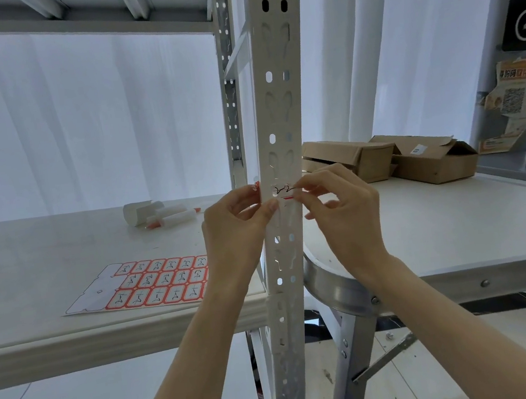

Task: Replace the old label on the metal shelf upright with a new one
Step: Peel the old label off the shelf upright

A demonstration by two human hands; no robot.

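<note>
A white perforated metal shelf upright (271,111) stands straight ahead. A small red-bordered label (282,191) with black handwriting lies across its front face at hand height. My left hand (235,218) pinches the label's left end, where a red corner sticks out past the upright's edge. My right hand (332,200) pinches the label's right end with thumb and forefinger. Whether the label is fully stuck down I cannot tell. A sheet of red-bordered labels (145,283) lies on the shelf board at the left, with several labels gone from its left side.
White marker pens and a white roll (160,214) lie on the shelf board (29,263) behind the sheet. To the right, a white folding table (459,227) carries brown cardboard boxes (393,157). White curtains hang behind. A dark device and posters are at far right.
</note>
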